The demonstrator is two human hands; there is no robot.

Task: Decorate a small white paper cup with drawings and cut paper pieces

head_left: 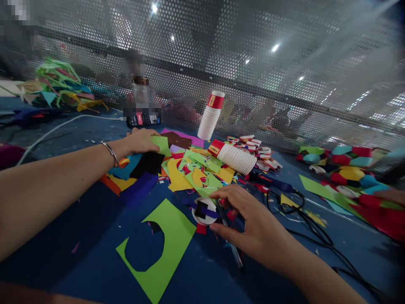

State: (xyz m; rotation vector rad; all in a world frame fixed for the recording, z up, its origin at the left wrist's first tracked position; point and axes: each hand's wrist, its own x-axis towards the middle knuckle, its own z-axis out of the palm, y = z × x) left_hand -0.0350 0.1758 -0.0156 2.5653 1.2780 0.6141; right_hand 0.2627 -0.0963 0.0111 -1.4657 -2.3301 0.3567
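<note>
My left hand (144, 140) reaches to the paper scraps, its fingers closed on a small green paper piece (162, 145). A dark brown sheet (179, 139) and a black sheet (147, 165) lie near it. My right hand (243, 211) spans a white round piece (209, 218) with thumb and fingertips at its opposite edges. A purple strip and a black square cross its face. Under the right hand lies a clear rod (233, 249). Closer to me is a green sheet (174, 240) with a large rounded cutout.
One stack of paper cups (209, 122) stands upright; another stack (238, 158) lies on its side. A glue gun (272, 181) with a black cable (319, 236) lies right. A phone (144, 119) leans behind, before a perforated metal screen (253, 63). Colourful paper balls (348, 173) sit at right.
</note>
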